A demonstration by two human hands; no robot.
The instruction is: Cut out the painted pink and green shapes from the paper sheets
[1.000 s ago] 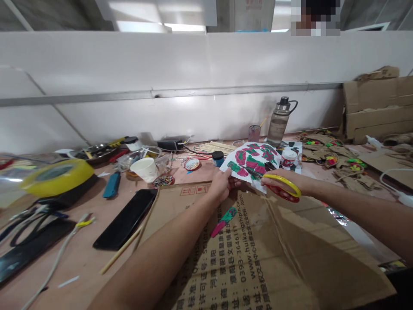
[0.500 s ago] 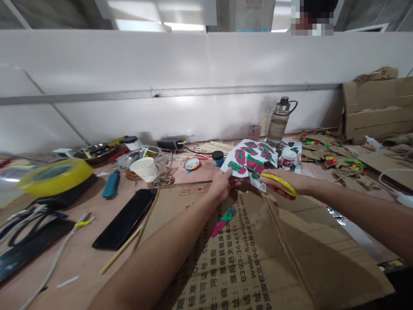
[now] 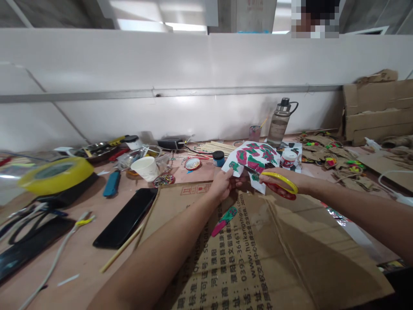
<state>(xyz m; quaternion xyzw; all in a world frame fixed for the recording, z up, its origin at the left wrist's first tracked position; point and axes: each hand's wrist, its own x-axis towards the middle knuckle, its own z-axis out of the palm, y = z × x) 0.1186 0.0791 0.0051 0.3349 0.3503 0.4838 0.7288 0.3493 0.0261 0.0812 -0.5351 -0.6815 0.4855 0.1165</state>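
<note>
A white sheet of paper (image 3: 244, 148) painted with magenta and green shapes is pinched at its near left corner by my left hand (image 3: 223, 184). My right hand (image 3: 287, 178) grips a pair of scissors (image 3: 294, 186) with yellow and red handles. The blades point left and lie at the paper's near edge, between its painted shapes; how far apart they are is hard to see. A strip of the paper hangs down below the blades. On the cardboard (image 3: 258, 258) beneath my hands lies one cut-out piece (image 3: 225, 221), green at one end and magenta at the other.
Behind the paper stand a water bottle (image 3: 278, 122), a blue paint jar (image 3: 218, 159) and a white jar (image 3: 288, 158). To the left are a paper cup (image 3: 145, 168), a black phone (image 3: 125, 218), a blue cutter (image 3: 111, 184) and yellow tape (image 3: 58, 172). Cardboard pieces (image 3: 377, 112) lean at right.
The scissors' handles have spread and shifted slightly, with the red loop showing more below the yellow one. The near edge of the paper has opened along a cut beside my left fingers.
</note>
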